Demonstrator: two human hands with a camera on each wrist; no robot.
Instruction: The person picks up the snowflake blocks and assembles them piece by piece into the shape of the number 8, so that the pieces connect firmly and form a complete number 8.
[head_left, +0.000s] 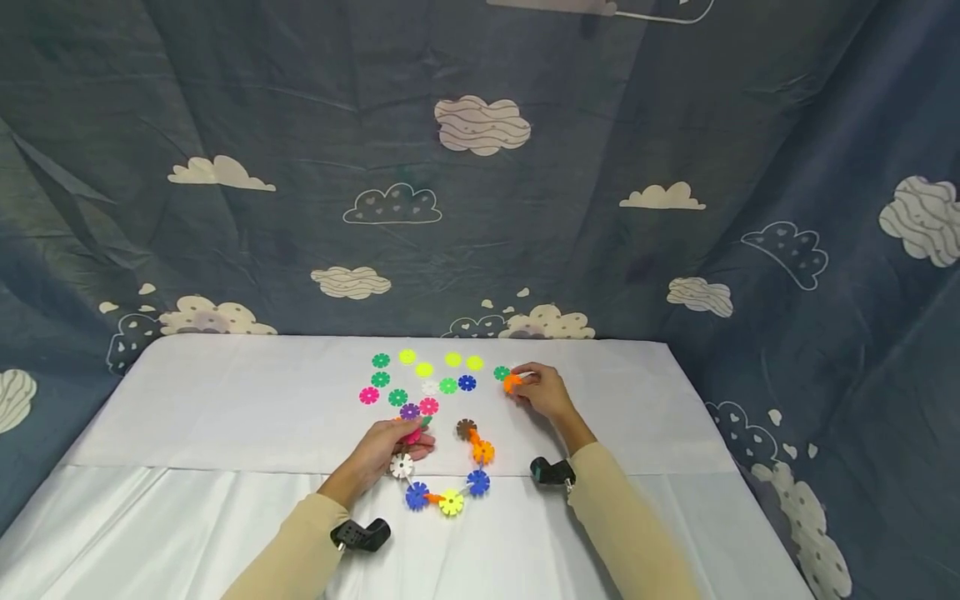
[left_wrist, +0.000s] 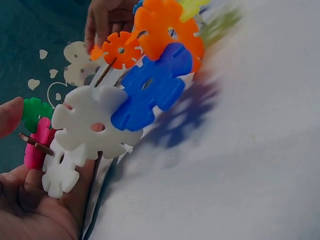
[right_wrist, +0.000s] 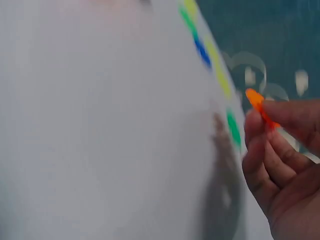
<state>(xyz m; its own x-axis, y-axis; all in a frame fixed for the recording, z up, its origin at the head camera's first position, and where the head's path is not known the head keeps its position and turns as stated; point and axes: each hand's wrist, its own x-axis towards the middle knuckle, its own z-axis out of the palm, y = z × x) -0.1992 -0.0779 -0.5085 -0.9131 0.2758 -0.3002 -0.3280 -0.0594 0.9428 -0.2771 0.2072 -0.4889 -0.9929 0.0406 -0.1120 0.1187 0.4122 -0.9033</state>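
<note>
My left hand (head_left: 375,452) holds one end of a chain of slotted plastic snowflake discs, with a pink disc (left_wrist: 36,145) and a green disc (left_wrist: 37,113) by its thumb and fingers. From there the chain curves through a white disc (head_left: 401,465), a blue disc (head_left: 417,497) and a yellow disc (head_left: 451,502). It runs on past another blue one to an orange disc (head_left: 483,452) and a brown disc (head_left: 466,429) at the far end. Between thumb and fingers, my right hand (head_left: 549,394) pinches a loose orange disc (right_wrist: 256,101), near a green disc (head_left: 502,373).
Loose discs lie scattered on the white-covered table (head_left: 247,408) beyond the hands, among them a dark blue disc (head_left: 467,382), a purple disc (head_left: 409,411) and several yellow and green ones. A cloud-printed curtain (head_left: 300,233) hangs along the table's back edge.
</note>
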